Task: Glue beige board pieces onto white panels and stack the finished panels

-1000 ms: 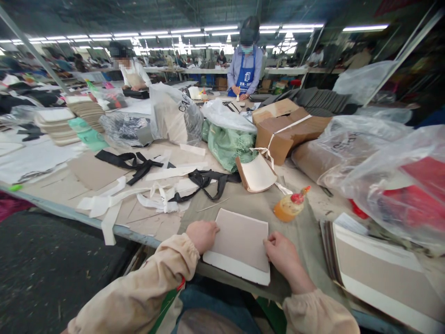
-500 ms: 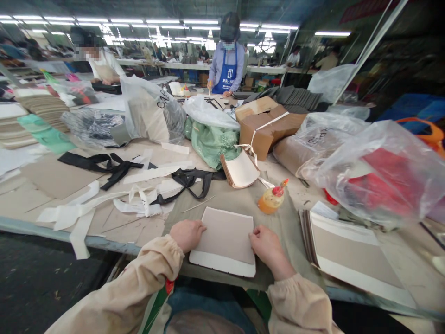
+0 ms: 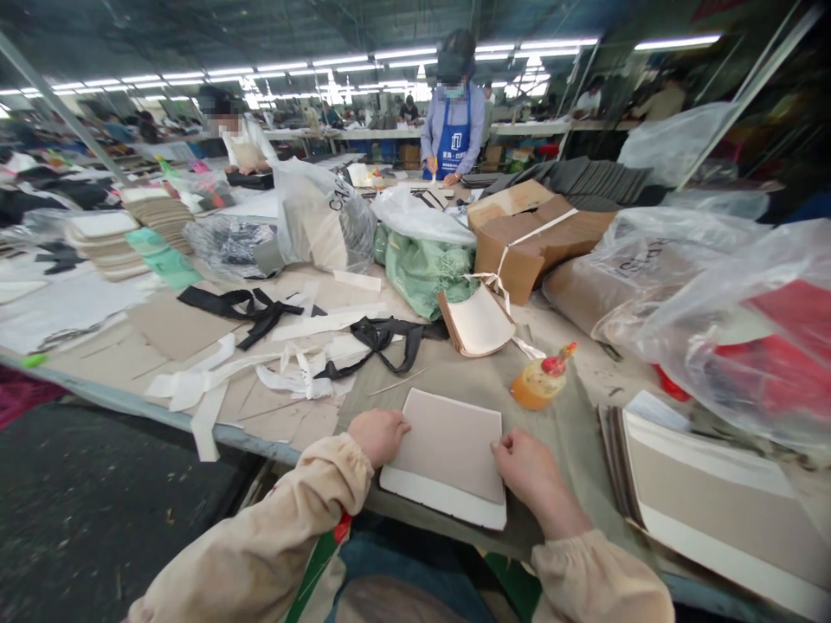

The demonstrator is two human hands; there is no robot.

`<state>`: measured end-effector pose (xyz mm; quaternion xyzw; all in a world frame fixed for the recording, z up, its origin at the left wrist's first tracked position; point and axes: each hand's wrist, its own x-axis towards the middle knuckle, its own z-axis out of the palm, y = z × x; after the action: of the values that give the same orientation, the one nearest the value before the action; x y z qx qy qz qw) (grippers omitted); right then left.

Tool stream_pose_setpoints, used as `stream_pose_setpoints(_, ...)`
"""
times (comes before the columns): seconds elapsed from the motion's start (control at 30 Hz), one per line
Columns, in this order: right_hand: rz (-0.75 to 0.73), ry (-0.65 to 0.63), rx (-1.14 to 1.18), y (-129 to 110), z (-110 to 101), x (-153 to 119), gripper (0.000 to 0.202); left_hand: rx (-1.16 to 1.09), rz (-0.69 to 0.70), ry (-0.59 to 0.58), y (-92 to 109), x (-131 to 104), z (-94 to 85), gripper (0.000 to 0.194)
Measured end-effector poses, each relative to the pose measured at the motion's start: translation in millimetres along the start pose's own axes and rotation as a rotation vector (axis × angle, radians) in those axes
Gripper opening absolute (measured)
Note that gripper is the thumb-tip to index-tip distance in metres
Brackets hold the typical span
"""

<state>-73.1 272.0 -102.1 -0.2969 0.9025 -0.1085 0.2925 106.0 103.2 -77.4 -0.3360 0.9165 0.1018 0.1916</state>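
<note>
A flat beige panel (image 3: 453, 446) with a white strip along its near edge lies in front of me on an olive-grey cloth (image 3: 568, 446). My left hand (image 3: 380, 437) is closed at the panel's upper left edge, thumb and fingers pinching it. At the right edge, my right hand (image 3: 531, 472) has its fingertips pressed together on the panel's side. A squeeze bottle (image 3: 540, 382) of amber liquid with a red cap stands beyond my right hand. The fingers' undersides are hidden.
To the right lies a stack of similar panels (image 3: 720, 484). White strips (image 3: 208, 381) and black strips (image 3: 243, 305) are scattered left. Farther back are a green bag (image 3: 425, 272), a cardboard box (image 3: 545, 234) and plastic bags (image 3: 321, 216). A co-worker in a blue apron (image 3: 456, 134) stands across the table.
My view has turned left, so everything sits farther right in the picture. Both hands stay at the same edges of the panel, with little visible movement against it.
</note>
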Motion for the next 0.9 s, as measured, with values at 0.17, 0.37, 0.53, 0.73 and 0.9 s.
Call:
stream_pose_setpoints(0.17, -0.018, -0.015, -0.047, -1.4, -2.8, 0.2, 0.017, -0.003, 0.004, -0.003, 0.3, 0.9, -1.3, 0.039)
stream_pose_setpoints(0.37, -0.004, -0.030, -0.076, -1.9, -5.6, -0.5, 0.022, 0.000, -0.008, -0.007, 0.7, 0.4, -0.6, 0.040)
stream_pose_setpoints(0.53, 0.006, -0.005, -0.167, -1.4, -12.7, -5.0, 0.027, 0.005, -0.013, -0.013, -0.1, 1.9, -0.3, 0.040)
stream_pose_setpoints(0.73, -0.256, 0.290, -0.246, -4.7, 4.3, -22.8, 0.021, 0.052, -0.053, 0.045, 5.1, -2.8, 6.2, 0.040)
stream_pose_setpoints(0.9, -0.455, 0.384, -0.416, -15.3, 28.0, -32.1, 0.025, 0.088, -0.048, 0.135, 9.1, -12.6, 13.0, 0.036)
